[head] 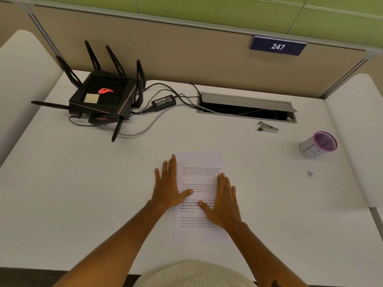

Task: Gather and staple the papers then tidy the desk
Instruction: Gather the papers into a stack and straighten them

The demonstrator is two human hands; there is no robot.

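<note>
A stack of printed white papers (200, 162) lies on the white desk (83, 183) in front of me. My left hand (169, 185) rests flat on the stack's left edge, fingers spread and pointing away. My right hand (224, 201) lies flat on the right edge, a little nearer to me. Neither hand holds anything. A small silver and black stapler (267, 127) sits farther back to the right, apart from both hands. A few tiny metal bits, perhaps staples (309, 173), lie on the desk to the right.
A black router (103, 96) with several antennas, its power brick (163, 102) and cables occupy the back left. An open cable hatch (246, 108) is set into the desk at the back. A white cup with a purple rim (318, 145) stands at the right.
</note>
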